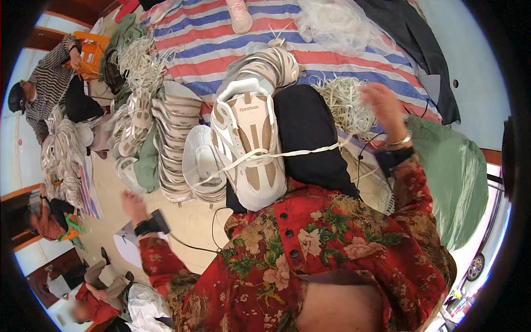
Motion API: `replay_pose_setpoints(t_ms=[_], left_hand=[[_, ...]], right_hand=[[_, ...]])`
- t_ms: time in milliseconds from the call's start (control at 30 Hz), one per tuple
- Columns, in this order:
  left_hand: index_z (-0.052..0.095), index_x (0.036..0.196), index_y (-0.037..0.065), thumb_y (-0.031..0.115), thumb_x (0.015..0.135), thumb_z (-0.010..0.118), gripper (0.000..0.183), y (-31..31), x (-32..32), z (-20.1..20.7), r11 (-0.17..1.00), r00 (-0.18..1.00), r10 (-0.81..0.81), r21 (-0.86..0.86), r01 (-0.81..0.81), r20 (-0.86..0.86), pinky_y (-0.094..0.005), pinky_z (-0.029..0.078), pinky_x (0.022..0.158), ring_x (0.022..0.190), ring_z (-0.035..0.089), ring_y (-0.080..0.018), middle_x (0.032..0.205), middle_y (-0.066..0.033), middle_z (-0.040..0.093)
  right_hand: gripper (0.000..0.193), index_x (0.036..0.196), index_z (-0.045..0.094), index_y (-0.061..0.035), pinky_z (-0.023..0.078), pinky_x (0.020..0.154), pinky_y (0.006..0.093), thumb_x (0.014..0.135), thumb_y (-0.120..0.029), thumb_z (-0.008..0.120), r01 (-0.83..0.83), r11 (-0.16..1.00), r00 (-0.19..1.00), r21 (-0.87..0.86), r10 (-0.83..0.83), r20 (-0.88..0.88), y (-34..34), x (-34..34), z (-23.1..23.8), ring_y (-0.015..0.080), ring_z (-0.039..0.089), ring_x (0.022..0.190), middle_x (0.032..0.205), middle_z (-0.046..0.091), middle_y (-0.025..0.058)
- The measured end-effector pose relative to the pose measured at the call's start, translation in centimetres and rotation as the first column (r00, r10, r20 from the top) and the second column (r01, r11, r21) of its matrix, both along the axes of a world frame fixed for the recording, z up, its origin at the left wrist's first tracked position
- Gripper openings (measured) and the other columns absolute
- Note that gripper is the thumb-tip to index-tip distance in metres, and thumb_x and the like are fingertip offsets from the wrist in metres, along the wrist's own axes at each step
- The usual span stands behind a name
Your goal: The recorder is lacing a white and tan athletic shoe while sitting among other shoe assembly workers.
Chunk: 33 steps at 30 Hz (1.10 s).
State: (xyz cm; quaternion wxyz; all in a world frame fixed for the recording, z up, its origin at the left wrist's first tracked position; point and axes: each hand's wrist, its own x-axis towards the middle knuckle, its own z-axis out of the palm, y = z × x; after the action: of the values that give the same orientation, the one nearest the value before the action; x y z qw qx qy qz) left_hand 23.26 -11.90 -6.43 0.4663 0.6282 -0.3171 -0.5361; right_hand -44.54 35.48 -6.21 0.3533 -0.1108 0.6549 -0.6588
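A beige and white sneaker (254, 146) rests sole-down, toe toward me, against black cloth (307, 124) over my lap. A cream shoelace (310, 150) crosses its tongue, stretching out to both sides. My right hand (384, 108) is raised on the right, beside a heap of pale laces (345, 105). Its fingers look loosely apart, and no lace shows clearly in them. Far out to the left is my left hand (134, 207), small and blurred; whether it holds a lace end cannot be seen. Dark bands circle both wrists.
Nested sneaker uppers stand in a stack (177, 144) left of the sneaker; more shoes (260, 66) lie beyond it. A striped sheet (193, 41) carries a clear plastic bag (334, 25). Green cloth (451, 177) is at right. Other people (52, 83) sit at left near bundled laces.
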Motion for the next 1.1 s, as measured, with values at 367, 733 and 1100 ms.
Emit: replay_pose_setpoints(t_ms=[367, 733, 1100], left_hand=[[0.062, 0.082, 0.002, 0.026, 0.101, 0.052, 0.031, 21.0, -29.5, 6.7, 0.606, 0.625, -0.768, -0.156, 0.78, 0.137, -0.0239, 0.039, 0.055, 0.06, 0.048, -0.0083, 0.066, 0.0011, 0.053], [0.069, 0.093, -0.002, 0.017, 0.099, 0.058, 0.023, 21.7, -27.7, 6.9, 0.469, 0.557, -0.691, -0.3, 0.831, 0.461, -0.0261, 0.045, 0.062, 0.067, 0.055, -0.0108, 0.076, -0.0036, 0.063], [0.071, 0.097, -0.002, 0.016, 0.097, 0.062, 0.019, 21.6, -27.0, 6.3, 0.404, 0.402, -0.849, -0.068, 0.912, 0.343, -0.0215, 0.04, 0.06, 0.068, 0.051, -0.0062, 0.075, 0.0014, 0.06]], right_hand=[[0.01, 0.091, 0.063, -0.0044, 0.052, 0.063, 0.043, 0.087, -0.013, 0.063, -0.558, 0.773, 0.556, 0.303, 0.619, -0.555, -11.7, 17.3, 7.8, 0.0366, 0.065, 0.071, 0.076, 0.066, 0.0177], [0.011, 0.084, 0.059, -0.0045, 0.052, 0.062, 0.0456, 0.088, -0.015, 0.059, -0.442, 0.806, 0.41, 0.394, 0.572, -0.711, -11.5, 18.6, 5.2, 0.0366, 0.065, 0.072, 0.075, 0.063, 0.0157], [0.012, 0.087, 0.05, -0.0043, 0.053, 0.055, 0.0375, 0.088, -0.012, 0.06, -0.477, 0.754, 0.071, 0.452, 0.546, -0.835, -10.9, 19.3, 4.8, 0.03, 0.066, 0.071, 0.078, 0.06, 0.0111]])
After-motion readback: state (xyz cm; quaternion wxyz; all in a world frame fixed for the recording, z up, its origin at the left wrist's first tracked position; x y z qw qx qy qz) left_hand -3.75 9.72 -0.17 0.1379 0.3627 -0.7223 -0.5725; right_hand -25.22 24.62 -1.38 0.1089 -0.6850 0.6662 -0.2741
